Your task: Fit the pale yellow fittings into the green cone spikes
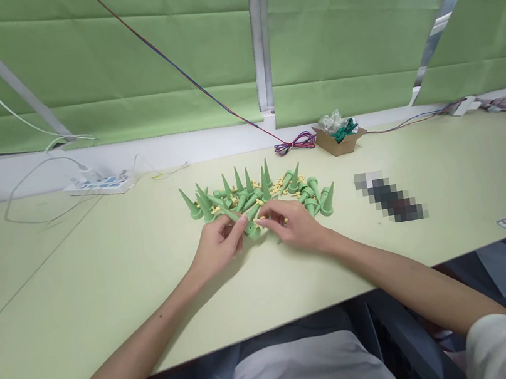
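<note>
Several green cone-shaped pieces (326,202) stand or lie in a wide pile on the pale table, with small yellow pieces (280,185) scattered among them. At the near edge of the pile, my left hand (220,242) is closed on a green cone piece (252,230), whose round end faces me. Just to its right, my right hand (294,224) is pinched at a small yellow piece (260,220), close to the round end of that cone. The fingertips of both hands are near each other, and the exact contact is too small to tell.
Behind the pile are a coiled red-blue cable (294,143) and a small cardboard box (337,143) with plastic and green material. A power strip (103,185) with white cables lies back left. A blurred dark object (390,196) lies right. The table's near edge (265,332) runs before me.
</note>
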A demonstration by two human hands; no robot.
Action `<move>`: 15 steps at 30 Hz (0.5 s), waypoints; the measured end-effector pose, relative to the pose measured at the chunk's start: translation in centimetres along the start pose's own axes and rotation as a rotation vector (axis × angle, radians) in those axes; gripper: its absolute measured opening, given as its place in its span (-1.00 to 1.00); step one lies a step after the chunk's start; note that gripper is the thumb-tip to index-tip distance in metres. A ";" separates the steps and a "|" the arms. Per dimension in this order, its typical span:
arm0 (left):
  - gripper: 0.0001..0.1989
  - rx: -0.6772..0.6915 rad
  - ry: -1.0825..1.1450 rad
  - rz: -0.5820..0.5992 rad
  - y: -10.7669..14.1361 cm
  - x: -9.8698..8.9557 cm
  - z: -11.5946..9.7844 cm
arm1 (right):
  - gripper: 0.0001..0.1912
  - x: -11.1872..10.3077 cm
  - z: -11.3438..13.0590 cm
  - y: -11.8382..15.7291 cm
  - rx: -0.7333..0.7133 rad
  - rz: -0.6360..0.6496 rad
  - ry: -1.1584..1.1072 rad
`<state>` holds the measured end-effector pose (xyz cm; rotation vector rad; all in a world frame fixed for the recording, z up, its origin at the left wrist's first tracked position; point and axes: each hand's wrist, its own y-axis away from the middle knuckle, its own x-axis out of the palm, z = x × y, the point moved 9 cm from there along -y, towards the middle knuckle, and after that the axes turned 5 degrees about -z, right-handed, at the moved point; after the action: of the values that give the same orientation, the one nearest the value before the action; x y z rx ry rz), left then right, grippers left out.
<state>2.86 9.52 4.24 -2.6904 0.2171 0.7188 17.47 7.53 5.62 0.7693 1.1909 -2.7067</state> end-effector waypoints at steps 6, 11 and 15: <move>-0.48 -0.016 0.059 -0.022 -0.2 -0.4 0.1 | -0.87 -0.4 0.1 0.0 -0.010 -0.050 0.006; -0.47 -0.023 0.040 -0.037 -0.3 -0.5 0.1 | -0.85 -0.5 0.4 0.0 -0.031 -0.072 -0.010; -0.48 -0.031 0.041 -0.037 -0.2 -0.4 0.2 | -0.84 -0.4 0.6 0.1 -0.046 -0.064 -0.014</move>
<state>2.44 9.84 4.35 -2.7334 0.1667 0.6618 17.60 6.97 6.08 0.7172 1.2912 -2.7196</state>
